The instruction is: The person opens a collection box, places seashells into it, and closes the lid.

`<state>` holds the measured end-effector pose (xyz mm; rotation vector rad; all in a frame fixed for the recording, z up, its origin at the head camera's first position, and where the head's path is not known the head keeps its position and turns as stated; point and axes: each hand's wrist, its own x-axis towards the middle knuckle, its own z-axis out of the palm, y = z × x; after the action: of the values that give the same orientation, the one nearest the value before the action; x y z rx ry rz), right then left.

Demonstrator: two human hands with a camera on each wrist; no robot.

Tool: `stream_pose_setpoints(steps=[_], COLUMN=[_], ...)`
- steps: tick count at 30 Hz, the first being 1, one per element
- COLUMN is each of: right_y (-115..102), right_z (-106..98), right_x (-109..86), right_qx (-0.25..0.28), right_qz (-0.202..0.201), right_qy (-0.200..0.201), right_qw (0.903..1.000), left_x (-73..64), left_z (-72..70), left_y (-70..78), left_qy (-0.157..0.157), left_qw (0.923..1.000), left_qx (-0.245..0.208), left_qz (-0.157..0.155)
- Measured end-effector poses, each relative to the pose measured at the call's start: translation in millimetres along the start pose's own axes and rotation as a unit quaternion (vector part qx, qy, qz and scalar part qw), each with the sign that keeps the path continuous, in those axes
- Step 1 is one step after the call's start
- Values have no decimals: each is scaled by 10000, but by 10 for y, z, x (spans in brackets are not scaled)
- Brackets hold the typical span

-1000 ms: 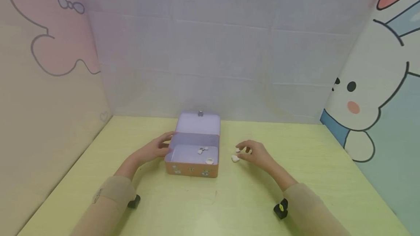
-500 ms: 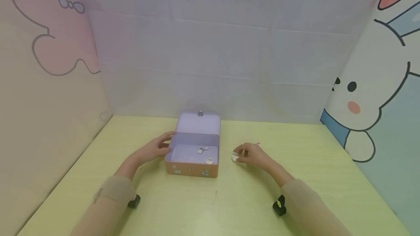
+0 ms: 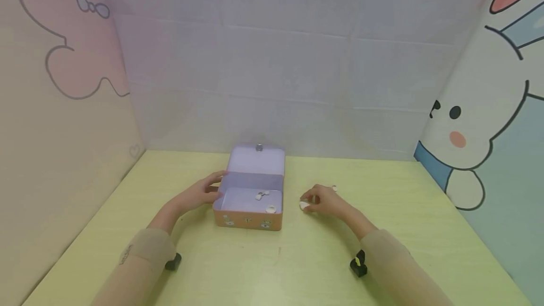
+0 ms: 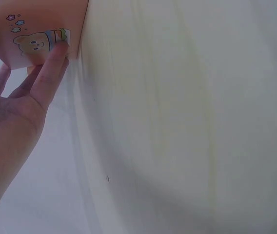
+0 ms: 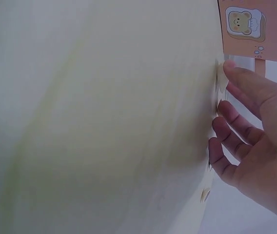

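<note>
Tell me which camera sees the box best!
The head view: it shows nearly all of the open box, lid back, with white pieces inside. The left wrist view catches mainly one side with a bear picture, partly covered by the left hand. The right wrist view shows mainly another side, cut off at the top.

Lower half: two bare hands (image 3: 197,196) (image 3: 326,200), two black blocks (image 3: 359,268) (image 3: 173,262), one rectangular orange box (image 3: 238,219) lined lavender, one round white disc (image 3: 271,209), at least three small white pieces (image 3: 303,205).
</note>
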<state>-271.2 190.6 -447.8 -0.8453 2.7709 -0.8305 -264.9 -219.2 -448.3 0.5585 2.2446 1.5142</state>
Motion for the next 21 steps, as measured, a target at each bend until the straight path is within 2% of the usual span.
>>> stream_pose_setpoints(steps=[7, 21], right_y=[-6, -68], right_z=[9, -32], right_x=[5, -8], right_qx=[-127, 49], right_qz=[-5, 88], right_qy=[-28, -85], right_qw=[9999, 9999], left_x=[-18, -37], left_z=[6, 10], left_y=[18, 61], left_qy=[19, 10], left_qw=[10000, 10000], left_qx=[2, 82], left_qz=[-9, -28])
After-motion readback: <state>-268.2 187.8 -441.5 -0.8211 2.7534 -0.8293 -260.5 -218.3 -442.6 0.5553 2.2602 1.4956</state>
